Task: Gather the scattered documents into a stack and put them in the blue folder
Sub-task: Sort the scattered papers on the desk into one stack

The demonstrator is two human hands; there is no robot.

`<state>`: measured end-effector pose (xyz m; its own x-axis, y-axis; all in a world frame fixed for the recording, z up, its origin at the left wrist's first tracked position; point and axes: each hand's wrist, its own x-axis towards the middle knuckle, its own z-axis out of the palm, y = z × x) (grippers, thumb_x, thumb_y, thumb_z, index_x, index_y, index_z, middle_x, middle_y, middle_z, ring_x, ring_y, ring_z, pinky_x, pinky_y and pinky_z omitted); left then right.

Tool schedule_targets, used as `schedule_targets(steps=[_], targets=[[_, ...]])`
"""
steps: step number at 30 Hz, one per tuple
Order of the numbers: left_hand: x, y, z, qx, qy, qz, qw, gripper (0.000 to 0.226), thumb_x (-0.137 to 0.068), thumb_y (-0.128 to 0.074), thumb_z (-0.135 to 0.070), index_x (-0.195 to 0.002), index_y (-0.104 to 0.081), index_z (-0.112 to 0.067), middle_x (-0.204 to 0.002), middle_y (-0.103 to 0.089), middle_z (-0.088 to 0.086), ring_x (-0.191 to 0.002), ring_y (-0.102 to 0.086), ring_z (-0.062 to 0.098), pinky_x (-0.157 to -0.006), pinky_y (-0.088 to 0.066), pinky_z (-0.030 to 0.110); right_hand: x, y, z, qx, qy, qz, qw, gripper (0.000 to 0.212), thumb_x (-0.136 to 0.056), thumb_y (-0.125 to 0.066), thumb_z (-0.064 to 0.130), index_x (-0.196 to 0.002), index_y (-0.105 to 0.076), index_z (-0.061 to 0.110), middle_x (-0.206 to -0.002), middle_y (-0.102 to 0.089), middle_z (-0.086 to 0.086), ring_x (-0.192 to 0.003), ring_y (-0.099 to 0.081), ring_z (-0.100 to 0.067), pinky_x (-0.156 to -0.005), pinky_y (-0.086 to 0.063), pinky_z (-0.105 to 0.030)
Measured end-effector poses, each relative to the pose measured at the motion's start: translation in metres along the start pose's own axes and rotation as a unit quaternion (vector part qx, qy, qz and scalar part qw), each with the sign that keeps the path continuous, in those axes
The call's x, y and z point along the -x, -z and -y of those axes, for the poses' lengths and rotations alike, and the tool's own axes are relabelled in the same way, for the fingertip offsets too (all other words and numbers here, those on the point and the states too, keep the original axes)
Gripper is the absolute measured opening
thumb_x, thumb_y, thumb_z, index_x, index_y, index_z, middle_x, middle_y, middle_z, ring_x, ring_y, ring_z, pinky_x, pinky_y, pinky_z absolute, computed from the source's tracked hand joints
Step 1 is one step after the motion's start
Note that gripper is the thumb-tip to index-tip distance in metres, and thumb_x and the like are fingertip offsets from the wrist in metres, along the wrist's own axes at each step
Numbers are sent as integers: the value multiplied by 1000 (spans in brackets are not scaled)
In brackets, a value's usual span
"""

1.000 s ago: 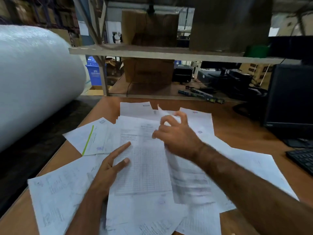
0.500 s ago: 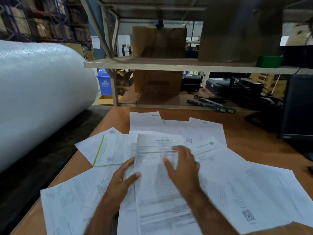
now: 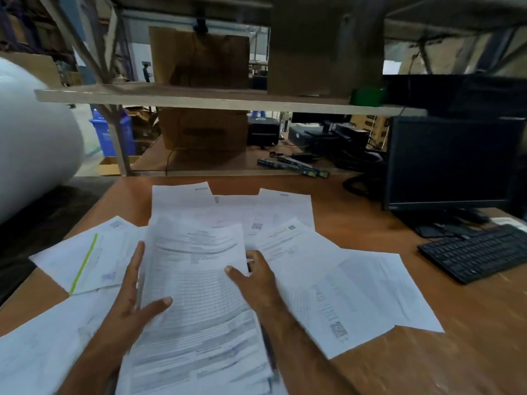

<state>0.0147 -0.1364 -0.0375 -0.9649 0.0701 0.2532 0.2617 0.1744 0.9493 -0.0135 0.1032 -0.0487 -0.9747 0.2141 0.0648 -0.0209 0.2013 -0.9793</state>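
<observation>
A stack of printed documents [image 3: 196,295] lies in front of me on the wooden table [image 3: 456,352]. My left hand [image 3: 131,303] lies with straight fingers along the stack's left edge, its thumb on the top sheet. My right hand [image 3: 256,277] grips the right edge, thumb on top and fingers curled behind. Loose sheets lie around the stack: one with a green stripe [image 3: 85,260] at left, several overlapping ones [image 3: 356,295] at right, others [image 3: 182,195] beyond it, and one [image 3: 42,346] at lower left. No blue folder is in view.
A black monitor [image 3: 450,161] and keyboard [image 3: 479,252] stand at the table's right. A big roll of white wrap [image 3: 34,155] lies to the left. A shelf board [image 3: 199,95] with cardboard boxes hangs over the far edge, with cables and devices beneath it.
Both hands have drawn the gathered sheets toward me. My right hand moved from flat on top of the sheets to the stack's right edge, and my left hand straightened along the left edge.
</observation>
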Motion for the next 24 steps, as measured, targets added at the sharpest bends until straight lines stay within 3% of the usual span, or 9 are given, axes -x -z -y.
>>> schedule_targets(steps=[5,8,10,12,16,18,20,21,24], targets=[[-6,19,-10,-45,-30,-3,999,85,-68,-84,1,-139,-56,-37,-132,-50,-49,-128,-40,-21,-108,-31,10,-15,23,4,97,20,7,995,25,-92,-68,47,-112,-61,33,-102,-70,13,-91,-68,-3,-86,-57,-27],[-9,38,-15,-45,-24,-9,999,82,-60,-78,-16,-132,-61,-53,-137,-50,-43,-126,-38,-28,-108,-33,25,-36,54,1,384,69,39,920,74,-90,-25,81,-138,-50,32,-147,-51,5,-137,-46,-18,-111,-41,-42],[-13,44,-17,-78,-21,-6,997,89,-59,-78,-18,-130,-53,-66,-141,-46,-44,-131,-33,-27,-111,-30,14,-43,72,-4,493,19,82,866,122,-56,11,90,-154,-32,31,-168,-21,3,-154,-18,-24,-120,-22,-51],[-18,41,-17,-85,-36,0,996,92,-60,-79,-16,-129,-51,-69,-137,-44,-50,-129,-31,-30,-99,-27,-7,-43,84,-10,522,-9,127,843,137,-42,19,88,-160,-19,31,-172,-6,3,-158,-4,-26,-123,-10,-55],[-29,25,-12,-66,-30,-22,997,89,-66,-80,13,-125,-64,-52,-139,-57,-31,-133,-39,-18,-106,-29,4,-31,107,-21,483,17,200,852,116,-62,-7,97,-160,-19,36,-171,-4,11,-157,3,-14,-125,5,-52],[-34,20,-12,-50,4,-19,999,90,-71,-71,23,-127,-65,-48,-148,-54,-13,-140,-42,4,-111,-32,25,-32,122,-16,444,8,234,865,73,-86,-49,79,-149,-39,42,-164,-26,17,-151,-14,-1,-125,2,-53],[-40,17,-17,-50,20,-9,999,90,-76,-64,26,-129,-64,-46,-149,-52,-10,-141,-42,13,-111,-34,36,-37,133,-10,439,22,195,876,36,-87,-67,56,-120,-53,50,-142,-44,24,-138,-30,4,-123,-11,-56],[-42,15,-20,-53,22,-5,998,88,-77,-63,25,-130,-63,-46,-150,-51,-10,-141,-41,14,-112,-34,39,-41,137,-10,452,20,150,879,36,-87,-66,59,-118,-53,49,-140,-45,22,-140,-32,-2,-121,-16,-55],[-44,8,-24,-50,40,-17,998,85,-82,-61,21,-135,-61,-44,-153,-46,-11,-141,-39,17,-110,-36,41,-47,145,-14,507,-71,22,859,89,-82,-48,83,-152,-32,30,-162,-30,-6,-151,-24,-34,-120,-21,-55]])
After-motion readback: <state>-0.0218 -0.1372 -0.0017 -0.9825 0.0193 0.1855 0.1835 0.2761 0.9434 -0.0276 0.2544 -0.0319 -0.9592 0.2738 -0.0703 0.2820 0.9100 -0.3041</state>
